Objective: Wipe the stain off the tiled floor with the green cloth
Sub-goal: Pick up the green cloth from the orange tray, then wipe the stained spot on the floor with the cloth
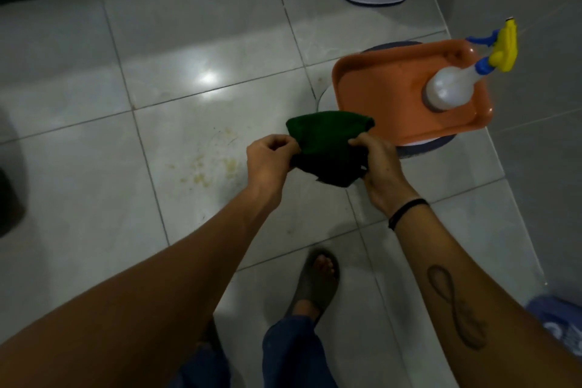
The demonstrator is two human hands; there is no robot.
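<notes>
The dark green folded cloth [327, 148] hangs in the air between both hands, above the pale grey glossy tiled floor [94, 186]. The left hand [271, 161] has its grip pinched together on the cloth's left edge; the right hand [378, 164] has its grip clamped on the right edge, thumb on top. Both forearms reach forward, bare. The yellowish smeared stain [204, 170] lies on the floor just left of the left hand. Right of the cloth, an orange plastic tray [378, 85] carries a clear spray bottle with a yellow and blue head [453, 85].

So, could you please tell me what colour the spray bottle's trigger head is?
Yellow, with blue parts, on the spray bottle; head view.
</notes>
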